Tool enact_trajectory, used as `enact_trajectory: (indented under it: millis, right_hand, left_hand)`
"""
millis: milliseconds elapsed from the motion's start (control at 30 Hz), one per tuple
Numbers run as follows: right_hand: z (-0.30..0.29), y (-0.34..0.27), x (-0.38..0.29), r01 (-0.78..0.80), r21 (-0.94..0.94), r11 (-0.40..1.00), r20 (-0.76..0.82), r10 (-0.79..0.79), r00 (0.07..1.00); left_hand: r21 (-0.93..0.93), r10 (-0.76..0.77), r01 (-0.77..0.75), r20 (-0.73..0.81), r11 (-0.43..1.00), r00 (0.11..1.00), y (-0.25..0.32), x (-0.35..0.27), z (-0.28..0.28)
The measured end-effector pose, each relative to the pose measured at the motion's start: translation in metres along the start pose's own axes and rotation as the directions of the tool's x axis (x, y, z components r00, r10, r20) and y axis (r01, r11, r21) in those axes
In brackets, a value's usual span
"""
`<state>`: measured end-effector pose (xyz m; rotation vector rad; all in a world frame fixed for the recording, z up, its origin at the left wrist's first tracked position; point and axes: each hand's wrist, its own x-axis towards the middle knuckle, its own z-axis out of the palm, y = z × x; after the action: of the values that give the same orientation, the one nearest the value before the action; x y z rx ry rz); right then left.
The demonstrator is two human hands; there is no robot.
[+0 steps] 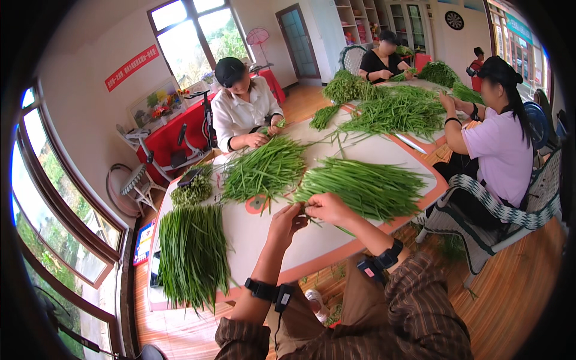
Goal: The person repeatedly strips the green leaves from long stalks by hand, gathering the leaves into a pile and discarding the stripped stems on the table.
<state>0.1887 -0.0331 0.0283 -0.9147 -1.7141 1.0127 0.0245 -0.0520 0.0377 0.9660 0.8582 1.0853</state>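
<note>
My left hand [284, 223] and my right hand [328, 208] meet over the near edge of the table, fingertips almost touching. Between them they pinch a small bit of thin green stalk, mostly hidden by the fingers. Just beyond my right hand, a broad pile of long green garlic chives [364, 186] fans out to the right, its cut or budded ends toward my hands. To the left, a neatly aligned bundle of chives [192, 256] hangs partly over the table's front edge. Another chive pile [265, 168] lies farther back, in front of a person in white.
The white table [256, 243] has an orange border. A phone [189, 177] rests on a heap of buds [192, 191] at the left. More chives [400, 110] cover the far table, where two people sit. A woven chair [486, 220] stands close on the right.
</note>
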Motion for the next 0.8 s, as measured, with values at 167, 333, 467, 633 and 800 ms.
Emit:
enact_trajectory:
  millis: [167,333,467,633,800]
  right_hand:
    - [-0.013,-0.016,0.018,0.004,-0.317,0.948,0.006,-0.002,1.000]
    - [-0.027,0.007,0.038,0.041,-0.356,0.933,-0.093,-0.079,0.993]
    - [-0.054,-0.002,0.036,-0.182,-0.208,0.961,-0.135,0.157,0.978]
    - [-0.079,-0.018,0.027,-0.370,0.014,0.929,-0.049,0.371,0.928]
    - [-0.078,-0.064,0.039,-0.322,-0.098,0.942,0.033,0.327,0.945]
  left_hand:
    - [0.077,-0.118,0.116,0.017,0.990,0.993,0.016,0.022,0.001]
    - [0.159,-0.149,0.145,0.011,0.977,0.989,0.016,0.063,-0.001]
    - [0.078,-0.157,0.157,0.000,0.985,0.988,0.028,0.077,0.000]
    - [-0.054,-0.429,0.429,0.004,0.902,0.903,0.047,0.058,0.008]
    - [-0.083,-0.481,0.481,0.016,0.873,0.877,0.061,0.052,0.056]
